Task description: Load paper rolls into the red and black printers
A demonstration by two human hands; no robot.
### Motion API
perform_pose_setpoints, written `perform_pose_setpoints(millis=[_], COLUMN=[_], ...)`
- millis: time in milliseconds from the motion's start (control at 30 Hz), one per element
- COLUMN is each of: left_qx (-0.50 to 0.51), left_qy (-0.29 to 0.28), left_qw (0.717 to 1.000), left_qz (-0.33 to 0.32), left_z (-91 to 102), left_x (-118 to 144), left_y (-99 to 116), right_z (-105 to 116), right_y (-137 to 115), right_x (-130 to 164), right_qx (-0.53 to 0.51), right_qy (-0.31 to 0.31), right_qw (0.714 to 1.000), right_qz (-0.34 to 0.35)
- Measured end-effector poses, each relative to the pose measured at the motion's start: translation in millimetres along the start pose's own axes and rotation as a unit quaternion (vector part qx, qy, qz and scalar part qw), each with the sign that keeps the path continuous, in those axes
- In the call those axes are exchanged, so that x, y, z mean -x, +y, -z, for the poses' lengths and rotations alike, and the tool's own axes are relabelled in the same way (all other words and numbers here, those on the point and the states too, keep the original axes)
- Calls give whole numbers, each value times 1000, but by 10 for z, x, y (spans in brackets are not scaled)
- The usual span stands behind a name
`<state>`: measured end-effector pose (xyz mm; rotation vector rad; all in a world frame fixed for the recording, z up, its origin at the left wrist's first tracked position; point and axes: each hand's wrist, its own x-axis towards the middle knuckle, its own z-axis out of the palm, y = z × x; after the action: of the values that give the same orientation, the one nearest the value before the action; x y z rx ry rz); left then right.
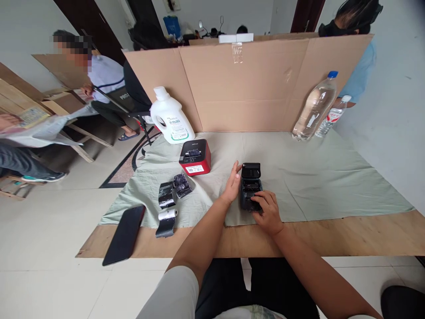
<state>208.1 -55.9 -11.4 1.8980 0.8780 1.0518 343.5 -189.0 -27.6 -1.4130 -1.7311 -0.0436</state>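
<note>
A small black label printer [250, 184] stands on the green cloth [315, 177] with its lid flipped up. My left hand [231, 185] rests flat against the printer's left side, fingers straight. My right hand [267, 212] lies over the printer's near end, fingers curled into its open compartment; what they touch is hidden. A red and black printer [195, 157] sits to the left, shut. Three foil-wrapped rolls [172, 195] lie near it, one [166, 219] closest to the table's front.
A black phone [124, 234] lies at the table's front left edge. A white detergent jug [171, 116] and two clear water bottles [315, 106] stand by the cardboard screen [249, 84]. People sit beyond the table's left side and behind the screen.
</note>
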Motion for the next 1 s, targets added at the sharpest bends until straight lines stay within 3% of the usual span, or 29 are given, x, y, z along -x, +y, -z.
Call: perform_pose_setpoints(millis=[167, 367, 600, 833, 1000], left_qx=[25, -10, -141, -191, -188], left_qy=[35, 4, -37, -79, -69], left_qw=[999, 998, 989, 978, 980], left_qz=[0, -60, -19, -19, -8], left_z=[8, 19, 55, 18, 5], left_x=[7, 48, -11, -39, -16], left_y=[59, 109, 188, 235, 255], right_z=[17, 28, -92, -107, -141], right_y=[-24, -28, 37, 29, 19], right_x=[-6, -26, -21, -8, -1], right_qx=[-13, -7, 54, 113, 113], right_qy=[21, 80, 49, 52, 43], right_qw=[999, 996, 997, 992, 992], right_qz=[23, 34, -10, -23, -31])
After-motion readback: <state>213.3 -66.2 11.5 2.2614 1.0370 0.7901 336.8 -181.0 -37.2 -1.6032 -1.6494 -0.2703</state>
